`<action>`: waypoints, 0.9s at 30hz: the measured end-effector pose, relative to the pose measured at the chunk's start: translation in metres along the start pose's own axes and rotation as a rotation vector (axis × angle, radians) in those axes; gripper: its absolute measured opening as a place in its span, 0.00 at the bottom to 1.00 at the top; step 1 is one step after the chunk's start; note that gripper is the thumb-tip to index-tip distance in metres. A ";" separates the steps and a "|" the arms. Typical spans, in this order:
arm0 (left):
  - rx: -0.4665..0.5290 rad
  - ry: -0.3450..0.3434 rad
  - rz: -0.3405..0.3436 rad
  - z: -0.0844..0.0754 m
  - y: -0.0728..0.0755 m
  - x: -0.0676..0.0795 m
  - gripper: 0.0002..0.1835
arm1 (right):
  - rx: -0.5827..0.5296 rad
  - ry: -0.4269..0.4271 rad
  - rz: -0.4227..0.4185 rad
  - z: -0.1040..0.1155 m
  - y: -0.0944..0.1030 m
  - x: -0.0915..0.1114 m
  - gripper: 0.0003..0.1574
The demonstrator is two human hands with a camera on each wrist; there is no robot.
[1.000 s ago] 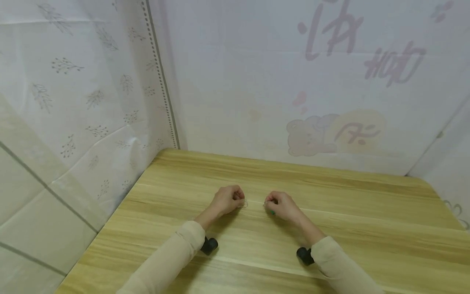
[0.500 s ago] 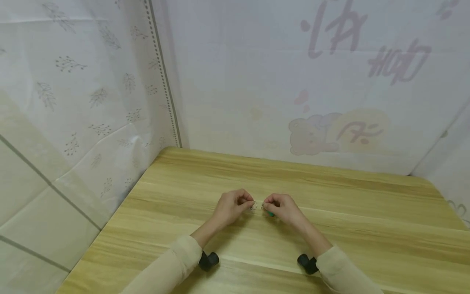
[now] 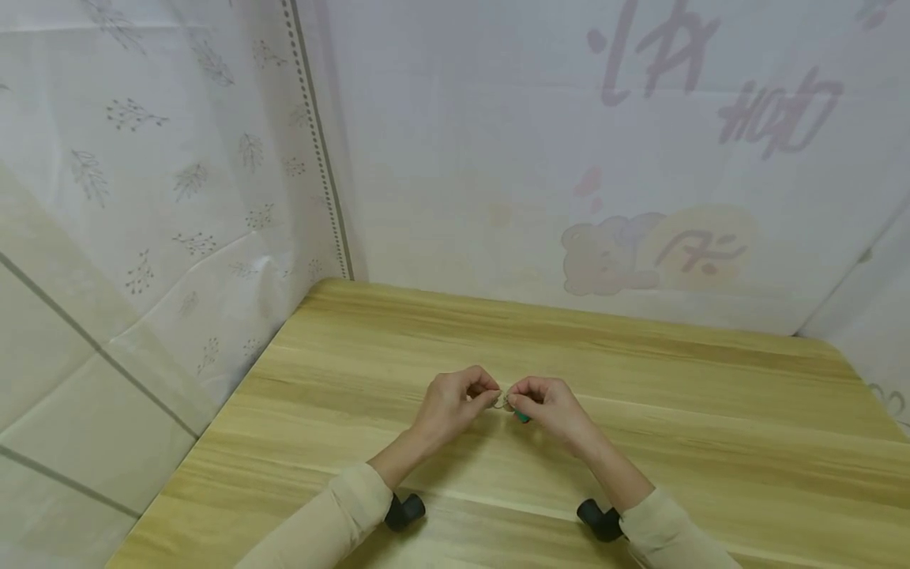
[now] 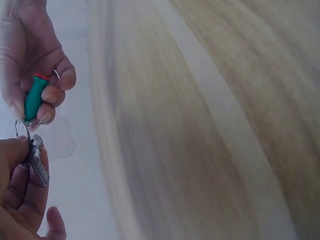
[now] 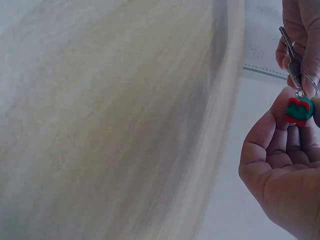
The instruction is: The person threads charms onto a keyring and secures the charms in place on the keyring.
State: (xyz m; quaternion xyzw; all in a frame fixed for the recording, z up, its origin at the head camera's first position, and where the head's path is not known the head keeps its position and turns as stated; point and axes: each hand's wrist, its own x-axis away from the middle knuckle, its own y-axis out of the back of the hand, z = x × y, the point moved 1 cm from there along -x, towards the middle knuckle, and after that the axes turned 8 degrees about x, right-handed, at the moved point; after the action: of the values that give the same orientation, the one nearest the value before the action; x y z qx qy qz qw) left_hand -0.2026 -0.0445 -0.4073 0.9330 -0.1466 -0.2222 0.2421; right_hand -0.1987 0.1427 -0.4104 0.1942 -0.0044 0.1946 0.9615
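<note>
Just above the table, my left hand (image 3: 451, 407) pinches a thin metal key ring (image 4: 17, 128) between thumb and finger. A silver key (image 4: 38, 162) hangs at that ring, against my left fingers. My right hand (image 3: 558, 411) pinches a small green keychain charm (image 4: 34, 99) with red at its end. A short metal chain (image 4: 36, 122) comes off the charm, right beside the ring. Both hands' fingertips nearly meet. In the right wrist view, the key (image 5: 290, 52) points up and the charm (image 5: 300, 111) sits at my right fingertips. Whether ring and chain are linked, I cannot tell.
A wood-grain table (image 3: 398, 332) lies under both hands. White printed cloth (image 3: 455, 158) hangs behind it, and leaf-patterned cloth (image 3: 163, 213) hangs along the left side. Black wrist cameras (image 3: 405, 512) sit below the sleeves.
My left hand has moved right with the key ring, closing the gap to the charm. The right hand has stayed almost in place, still pinching the charm.
</note>
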 end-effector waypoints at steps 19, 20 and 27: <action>-0.060 -0.164 -0.097 -0.002 -0.006 -0.001 0.05 | -0.077 0.020 0.061 0.005 0.000 0.003 0.15; -0.063 -0.175 -0.101 -0.002 -0.006 -0.001 0.05 | -0.084 0.025 0.062 0.005 0.000 0.003 0.14; -0.068 -0.217 -0.106 -0.004 -0.006 -0.002 0.06 | -0.126 0.037 0.076 0.004 0.002 0.005 0.15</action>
State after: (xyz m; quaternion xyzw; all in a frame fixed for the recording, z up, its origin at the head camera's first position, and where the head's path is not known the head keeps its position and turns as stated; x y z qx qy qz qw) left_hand -0.2017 -0.0370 -0.4070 0.9012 -0.1147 -0.3394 0.2440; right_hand -0.1948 0.1445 -0.4053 0.1296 -0.0062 0.2339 0.9636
